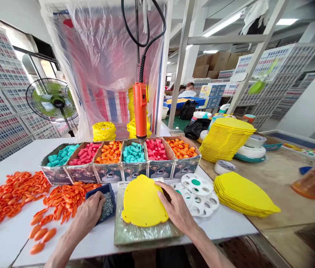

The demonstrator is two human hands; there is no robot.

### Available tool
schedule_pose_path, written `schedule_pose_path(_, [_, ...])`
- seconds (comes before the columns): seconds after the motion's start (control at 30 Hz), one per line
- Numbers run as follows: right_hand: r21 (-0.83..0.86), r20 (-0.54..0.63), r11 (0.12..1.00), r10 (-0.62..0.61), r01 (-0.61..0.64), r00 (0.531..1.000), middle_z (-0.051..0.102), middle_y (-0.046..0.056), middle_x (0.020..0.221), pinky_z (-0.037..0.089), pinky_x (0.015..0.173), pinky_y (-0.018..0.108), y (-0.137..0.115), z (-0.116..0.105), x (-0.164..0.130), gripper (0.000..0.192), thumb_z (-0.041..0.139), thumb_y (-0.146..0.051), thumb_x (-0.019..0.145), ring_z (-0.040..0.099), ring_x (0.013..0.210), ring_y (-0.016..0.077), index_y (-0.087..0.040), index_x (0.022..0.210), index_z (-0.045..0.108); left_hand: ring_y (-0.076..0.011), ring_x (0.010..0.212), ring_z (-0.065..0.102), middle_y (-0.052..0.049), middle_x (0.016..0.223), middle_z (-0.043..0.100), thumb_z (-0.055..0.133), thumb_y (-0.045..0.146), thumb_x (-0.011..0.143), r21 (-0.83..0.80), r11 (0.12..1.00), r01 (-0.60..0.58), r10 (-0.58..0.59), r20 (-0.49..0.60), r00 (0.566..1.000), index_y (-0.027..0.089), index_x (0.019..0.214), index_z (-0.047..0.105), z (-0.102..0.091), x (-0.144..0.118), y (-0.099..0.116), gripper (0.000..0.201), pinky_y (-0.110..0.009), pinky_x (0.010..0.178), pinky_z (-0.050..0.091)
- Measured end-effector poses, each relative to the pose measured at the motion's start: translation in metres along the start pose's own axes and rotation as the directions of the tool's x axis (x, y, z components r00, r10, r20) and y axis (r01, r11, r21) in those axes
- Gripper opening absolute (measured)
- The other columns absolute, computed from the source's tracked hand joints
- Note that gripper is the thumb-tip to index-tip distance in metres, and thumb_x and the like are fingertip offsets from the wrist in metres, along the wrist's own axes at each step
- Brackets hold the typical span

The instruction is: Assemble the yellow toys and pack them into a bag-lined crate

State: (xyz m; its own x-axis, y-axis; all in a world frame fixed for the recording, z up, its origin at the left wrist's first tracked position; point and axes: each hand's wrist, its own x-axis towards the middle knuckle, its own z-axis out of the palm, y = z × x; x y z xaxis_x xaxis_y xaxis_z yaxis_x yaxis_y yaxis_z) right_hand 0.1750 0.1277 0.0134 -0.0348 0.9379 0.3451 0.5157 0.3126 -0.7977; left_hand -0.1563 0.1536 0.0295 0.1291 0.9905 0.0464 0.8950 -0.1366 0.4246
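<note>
Workshop crates and plastic sheeting rise behind our white table (12,160), whose near edge runs just under our wrists. Six boxes (120,163) of coloured caps wall the far side; an orange driver (140,106) hangs above them. Orange pieces (20,193) crowd the left, yellow stacks (243,195) the right, leaving bare table only near the front-left edge. Our right hand (175,208) lies flat, fingers spread, pressing a yellow plate (142,203) onto a clear mat (143,234). Our left hand (88,214) dips curled fingers into a blue screw tray (109,190), grasp unclear.
</note>
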Motion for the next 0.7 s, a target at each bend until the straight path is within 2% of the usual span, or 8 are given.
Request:
schedule_pose_path(0.13, [0.006,0.015,1.000,0.012,-0.012,1.000,0.067,0.008,0.136,0.049,0.111,0.045,-0.003,-0.002,0.000,0.040,0.045,-0.047,0.102,0.061,0.128,0.0266,-0.026,0.132,0.062,-0.0217,0.063,0.062,0.001,0.066,0.060,0.035,0.046,0.099,-0.223,0.975,0.006,-0.009,-0.012,1.000,0.026,0.082,0.048,-0.004,-0.001,0.004,0.029,-0.032,0.063,0.045])
schedule_pose_path(0.2, [0.009,0.011,1.000,0.012,-0.012,1.000,0.068,0.009,0.134,0.050,0.110,0.046,-0.004,-0.004,0.001,0.040,0.047,-0.047,0.101,0.061,0.127,0.0274,-0.025,0.131,0.063,-0.0197,0.057,0.059,0.002,0.061,0.058,0.036,0.052,0.098,-0.349,0.937,0.002,-0.002,0.000,1.000,0.026,0.078,0.047,-0.006,-0.001,0.008,0.035,-0.030,0.058,0.046])
schedule_pose_path(0.33, [0.009,-0.028,1.000,-0.009,0.009,1.000,0.069,0.010,0.131,0.054,0.105,0.045,-0.010,-0.010,0.004,0.039,0.050,-0.049,0.100,0.064,0.123,0.0279,-0.025,0.127,0.065,-0.0187,0.055,0.063,0.001,0.062,0.064,0.044,0.065,0.092,-0.560,0.829,-0.001,0.023,0.032,0.999,0.025,0.076,0.053,-0.011,-0.004,0.020,0.045,-0.029,0.055,0.053])
schedule_pose_path(0.4, [-0.001,-0.067,0.999,-0.039,0.039,0.997,0.070,0.010,0.130,0.055,0.104,0.044,-0.017,-0.013,0.005,0.038,0.051,-0.047,0.099,0.065,0.122,0.0281,-0.025,0.125,0.066,-0.0184,0.056,0.065,0.000,0.063,0.066,0.054,0.068,0.087,-0.679,0.733,0.023,0.013,0.048,0.999,0.023,0.077,0.057,-0.015,-0.008,0.032,0.046,-0.029,0.055,0.054])
schedule_pose_path(0.53, [-0.021,-0.096,0.985,-0.171,0.169,0.981,0.071,0.011,0.128,0.054,0.105,0.045,-0.052,-0.014,0.002,0.031,0.054,-0.041,0.100,0.064,0.122,0.0277,-0.024,0.122,0.068,-0.0146,0.054,0.061,0.002,0.062,0.064,0.070,0.065,0.081,-0.843,0.532,0.075,-0.006,0.086,0.996,0.020,0.078,0.062,-0.018,-0.019,0.064,0.046,-0.025,0.051,0.050])
schedule_pose_path(0.7, [0.013,0.039,0.918,-0.397,0.397,0.917,0.076,0.008,0.113,0.059,0.093,0.039,-0.100,0.000,-0.005,0.025,0.058,-0.034,0.099,0.071,0.105,0.0240,-0.024,0.120,0.067,-0.0099,0.046,0.052,0.004,0.055,0.058,0.071,0.061,0.083,-0.915,0.400,0.058,0.031,0.077,0.997,0.019,0.077,0.060,-0.008,-0.031,0.102,0.044,-0.021,0.046,0.042])
